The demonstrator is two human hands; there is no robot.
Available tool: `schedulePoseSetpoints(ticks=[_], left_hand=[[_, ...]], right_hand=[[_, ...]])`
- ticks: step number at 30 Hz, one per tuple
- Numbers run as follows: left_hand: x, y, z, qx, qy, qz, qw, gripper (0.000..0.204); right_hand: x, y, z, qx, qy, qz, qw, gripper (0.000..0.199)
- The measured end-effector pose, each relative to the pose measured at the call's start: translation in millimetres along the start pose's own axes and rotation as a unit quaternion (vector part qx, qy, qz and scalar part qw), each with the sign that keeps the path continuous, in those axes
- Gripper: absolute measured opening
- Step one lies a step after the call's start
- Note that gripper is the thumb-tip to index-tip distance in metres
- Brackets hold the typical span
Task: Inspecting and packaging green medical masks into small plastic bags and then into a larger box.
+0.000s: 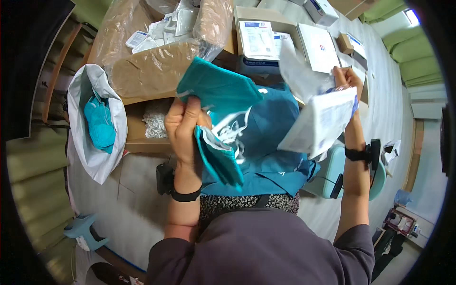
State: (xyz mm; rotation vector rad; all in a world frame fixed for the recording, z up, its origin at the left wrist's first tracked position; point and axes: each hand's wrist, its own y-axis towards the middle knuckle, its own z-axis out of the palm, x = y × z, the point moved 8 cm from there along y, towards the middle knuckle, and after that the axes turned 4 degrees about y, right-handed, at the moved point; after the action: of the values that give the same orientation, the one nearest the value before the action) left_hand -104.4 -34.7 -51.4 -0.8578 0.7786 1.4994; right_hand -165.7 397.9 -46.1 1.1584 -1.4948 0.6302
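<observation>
My left hand (183, 128) is closed on folded teal face masks (216, 85). One part stands up above the thumb and another hangs below, with white ear loops (232, 130) dangling between them. To the right, my right hand (350, 81) grips the top edge of a white and blue plastic pouch (320, 121). Its clear film (295, 66) flares up to the left, blurred. Whether anything is inside the pouch, I cannot tell. Beneath both hands, dark teal cloth (273, 118) lies across my lap.
At left a white sack (78, 137) holds a teal bundle (99, 123). A plastic-lined carton (156, 71) with small white packets (166, 28) stands ahead. Beyond the pouch is an open box (287, 19) of flat packages. A light blue stool (85, 230) stands at lower left.
</observation>
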Motion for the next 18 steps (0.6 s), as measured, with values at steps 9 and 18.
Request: schedulePoseSetpoints(ticks=[9, 18], left_hand=[[138.2, -55.7, -9.3, 0.065, -0.124, -0.320, 0.937, 0.016], [216.3, -77.2, -12.6, 0.134, -0.010, -0.440, 0.888, 0.034]], right_hand=[[115.5, 112.0, 105.7, 0.010, 0.148, -0.122, 0.981, 0.022], [152.1, 220.5, 410.4, 0.043, 0.115, -0.250, 0.960, 0.026]])
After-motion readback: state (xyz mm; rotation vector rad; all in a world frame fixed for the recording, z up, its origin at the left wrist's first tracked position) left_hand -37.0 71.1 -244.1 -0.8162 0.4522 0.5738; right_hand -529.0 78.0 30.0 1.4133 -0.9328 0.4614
